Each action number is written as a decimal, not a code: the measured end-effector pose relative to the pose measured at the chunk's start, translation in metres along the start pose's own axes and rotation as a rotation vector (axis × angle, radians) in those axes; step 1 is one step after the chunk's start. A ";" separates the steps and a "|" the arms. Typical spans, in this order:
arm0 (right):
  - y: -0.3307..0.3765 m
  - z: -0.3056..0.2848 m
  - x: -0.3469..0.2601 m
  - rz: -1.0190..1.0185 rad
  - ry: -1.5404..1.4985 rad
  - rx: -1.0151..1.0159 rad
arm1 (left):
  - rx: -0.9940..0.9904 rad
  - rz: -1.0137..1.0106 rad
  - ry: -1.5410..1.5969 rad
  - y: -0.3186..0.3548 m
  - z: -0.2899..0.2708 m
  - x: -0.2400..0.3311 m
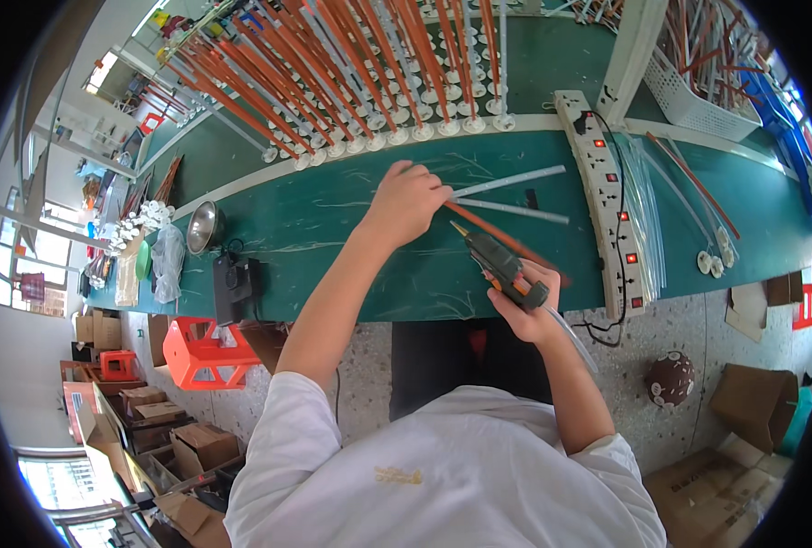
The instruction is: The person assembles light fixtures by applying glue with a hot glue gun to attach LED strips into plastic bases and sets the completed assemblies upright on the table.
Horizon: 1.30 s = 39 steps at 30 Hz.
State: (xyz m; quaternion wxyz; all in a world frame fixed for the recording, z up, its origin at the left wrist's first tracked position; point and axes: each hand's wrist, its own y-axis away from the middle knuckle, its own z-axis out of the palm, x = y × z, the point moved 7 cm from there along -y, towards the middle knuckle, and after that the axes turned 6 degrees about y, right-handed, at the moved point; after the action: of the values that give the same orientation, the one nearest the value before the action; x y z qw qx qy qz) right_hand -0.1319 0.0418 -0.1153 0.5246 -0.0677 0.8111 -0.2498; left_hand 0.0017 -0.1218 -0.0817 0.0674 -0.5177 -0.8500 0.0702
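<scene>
My left hand [409, 203] is closed over the green tabletop, its fingers gathered at the near ends of a few thin rods. Two of these are silver rods [520, 180] that fan out to the right. The third is an orange rod [502, 234], blurred at its far end and passing behind the glue gun. Whatever else sits inside the left fingers is hidden. In my right hand [532, 301] is a dark green hot glue gun [502, 265], gripped by its handle. Its nozzle points up and left, close to the rods and apart from the left fingers.
Orange and silver rods on round white bases [397, 137] stand in rows behind. A power strip [611, 210] with lit switches lies right, beside clear sticks [641, 219]. At left sit a metal bowl [203, 227] and a black box [235, 285]. A white basket [698, 105] holds more rods.
</scene>
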 end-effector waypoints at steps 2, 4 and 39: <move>0.001 -0.002 -0.002 0.002 -0.025 -0.022 | -0.017 -0.017 -0.037 0.004 -0.003 0.001; 0.001 0.000 -0.001 -0.016 -0.047 -0.076 | 0.078 -0.033 -0.051 0.006 -0.012 -0.001; 0.057 0.020 -0.046 0.024 -0.150 -0.210 | 0.797 -0.634 0.914 0.146 -0.052 0.046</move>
State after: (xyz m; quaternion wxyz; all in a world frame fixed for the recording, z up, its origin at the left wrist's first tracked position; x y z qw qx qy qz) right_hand -0.0854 0.1021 -0.1111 0.5769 -0.1312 0.7919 -0.1512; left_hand 0.1178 -0.0120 -0.0568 0.6222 -0.1572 -0.7560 0.1289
